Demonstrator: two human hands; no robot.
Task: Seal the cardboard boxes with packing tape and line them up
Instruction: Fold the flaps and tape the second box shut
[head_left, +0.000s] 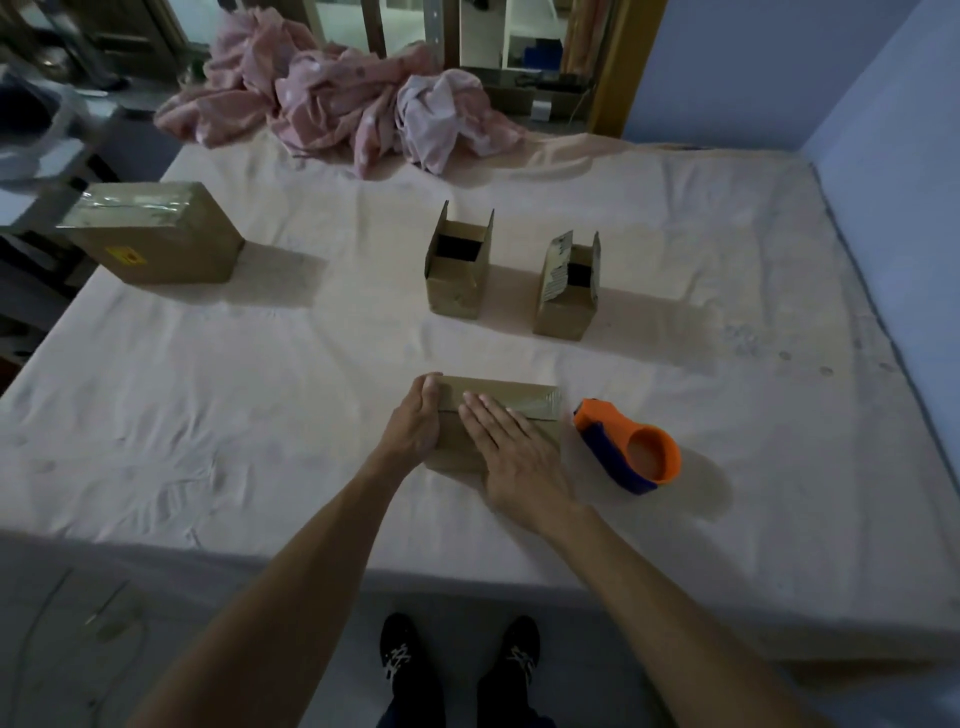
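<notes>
Fingers (485, 410) of the right hand (514, 457) lie straight and flat on the taped top of the nearest cardboard box (540, 405), close to the bed's (234, 441) near edge. The left hand (415, 426) curls round the box's left end. One orange tape dispenser (631, 447) lies just right of it. Four boxes in all: the left open box (457, 286) and the right open box (563, 306) stand apart mid-bed (dark insides, contents unreadable), and one larger taped box (156, 234) sits at the left edge.
</notes>
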